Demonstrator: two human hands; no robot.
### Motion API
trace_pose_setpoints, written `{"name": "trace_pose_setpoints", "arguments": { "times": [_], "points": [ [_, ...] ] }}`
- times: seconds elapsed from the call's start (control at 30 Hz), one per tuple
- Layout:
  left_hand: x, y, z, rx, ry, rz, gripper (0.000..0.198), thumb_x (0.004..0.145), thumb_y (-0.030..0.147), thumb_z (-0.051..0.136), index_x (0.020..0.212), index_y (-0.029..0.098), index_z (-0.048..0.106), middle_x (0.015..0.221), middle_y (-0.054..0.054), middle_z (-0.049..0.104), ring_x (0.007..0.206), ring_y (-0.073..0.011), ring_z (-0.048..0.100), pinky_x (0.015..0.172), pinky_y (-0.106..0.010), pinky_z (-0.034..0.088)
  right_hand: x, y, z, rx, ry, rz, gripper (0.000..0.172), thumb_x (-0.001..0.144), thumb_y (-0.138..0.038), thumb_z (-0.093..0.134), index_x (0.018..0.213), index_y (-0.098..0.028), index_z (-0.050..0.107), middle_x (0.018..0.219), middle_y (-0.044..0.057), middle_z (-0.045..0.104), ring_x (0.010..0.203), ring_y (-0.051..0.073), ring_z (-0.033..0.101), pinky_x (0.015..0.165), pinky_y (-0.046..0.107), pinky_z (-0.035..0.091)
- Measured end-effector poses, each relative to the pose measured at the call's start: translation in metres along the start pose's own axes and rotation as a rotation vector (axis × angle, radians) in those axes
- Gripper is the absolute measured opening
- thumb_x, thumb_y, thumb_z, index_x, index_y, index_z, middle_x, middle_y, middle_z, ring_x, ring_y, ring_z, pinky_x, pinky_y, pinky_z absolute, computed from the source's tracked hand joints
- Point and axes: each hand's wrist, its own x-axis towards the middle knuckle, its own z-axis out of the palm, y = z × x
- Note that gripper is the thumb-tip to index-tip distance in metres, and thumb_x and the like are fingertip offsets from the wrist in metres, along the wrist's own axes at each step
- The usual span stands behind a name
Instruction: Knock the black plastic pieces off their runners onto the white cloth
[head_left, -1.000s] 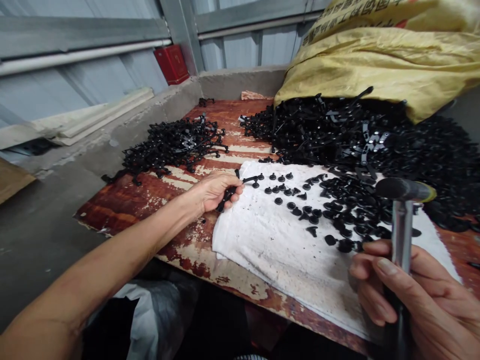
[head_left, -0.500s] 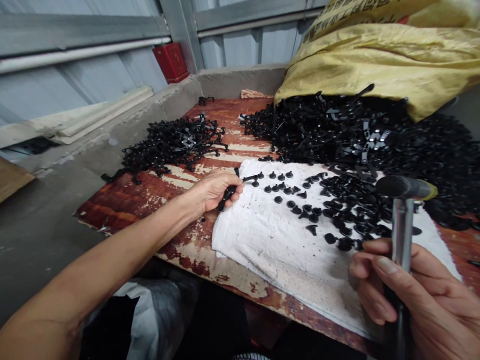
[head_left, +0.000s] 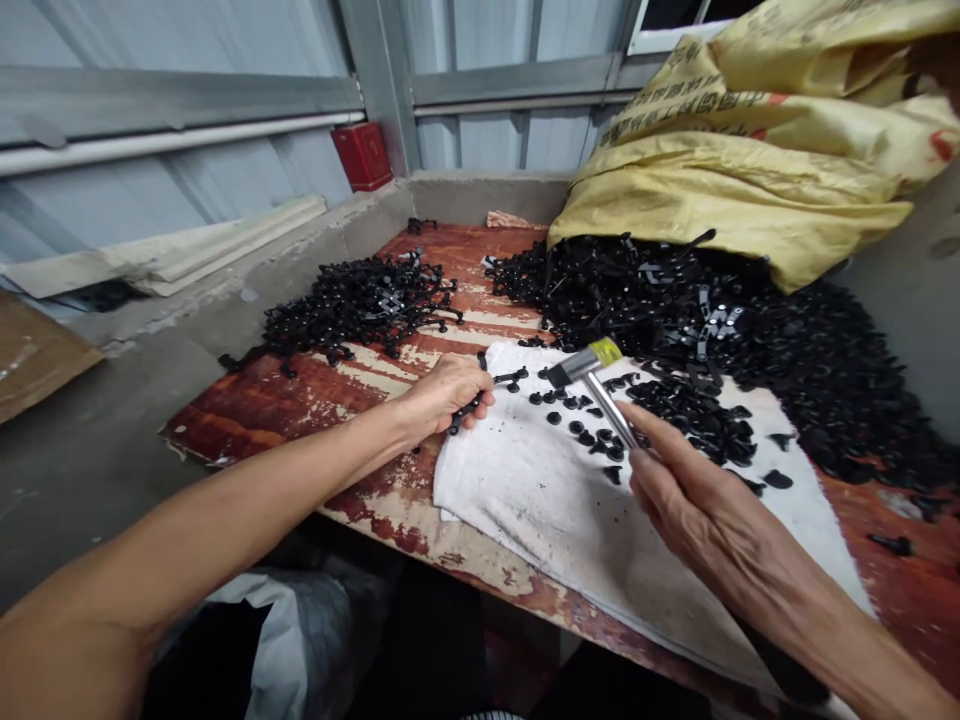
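Note:
My left hand is closed around a black jointed plastic part at the left edge of the white cloth. One arm of that part points right, its end over a small black disc-shaped piece on the cloth. In my right hand is a mallet with a metal shaft, a dark face and a yellow end. The mallet head hangs above the cloth, to the right of my left hand. Several small black stemmed discs lie below and beside it.
A pile of black jointed parts lies at the left of the worn red board. More black parts spill from a yellow sack at the back right. A red tin stands in the corner on the concrete ledge.
My right hand has swung the mallet left and forward, from the cloth's right side to near my left hand. The left hand keeps hold of its part. The view has shifted slightly.

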Motion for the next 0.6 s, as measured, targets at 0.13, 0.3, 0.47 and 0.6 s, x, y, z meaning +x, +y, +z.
{"name": "trace_pose_setpoints", "arguments": {
  "times": [0.13,0.3,0.47,0.6],
  "points": [
    [-0.001,0.002,-0.002,0.011,0.000,0.001,0.023,0.069,0.001,0.053,0.052,0.016,0.048,0.044,0.002,0.052,0.032,-0.0075,0.044,0.031,-0.019,0.028,0.024,-0.010,0.006,-0.366,-0.038,-0.361,0.053,0.091,-0.030,0.043,0.143,-0.023,0.048,0.084,0.006,0.069,0.065,0.020,0.061,0.063,0.033,0.051],
    [-0.003,0.002,-0.003,0.030,-0.019,-0.033,0.023,0.069,0.003,0.051,0.050,0.015,0.049,0.039,0.001,0.049,0.031,-0.0084,0.042,0.031,-0.020,0.028,0.031,-0.012,0.023,-0.463,0.028,-0.479,0.054,0.089,-0.022,0.040,0.142,-0.022,0.051,0.083,0.010,0.066,0.063,0.022,0.060,0.060,0.035,0.050],
    [-0.004,-0.001,-0.003,0.013,-0.038,-0.032,0.023,0.071,0.003,0.051,0.051,0.015,0.050,0.040,0.002,0.049,0.031,-0.0074,0.042,0.031,-0.018,0.028,0.032,-0.007,0.028,-0.546,-0.013,-0.431,0.053,0.083,-0.019,0.043,0.132,-0.026,0.062,0.064,0.004,0.059,0.045,0.016,0.046,0.047,0.029,0.042],
    [-0.003,-0.002,-0.004,0.000,-0.059,-0.070,0.022,0.072,0.004,0.052,0.053,0.015,0.049,0.040,0.002,0.049,0.030,-0.0070,0.041,0.032,-0.018,0.029,0.029,-0.010,0.026,-0.584,0.042,-0.452,0.056,0.088,-0.022,0.038,0.143,-0.022,0.050,0.078,0.009,0.066,0.057,0.021,0.055,0.052,0.033,0.046]
  ]
}}
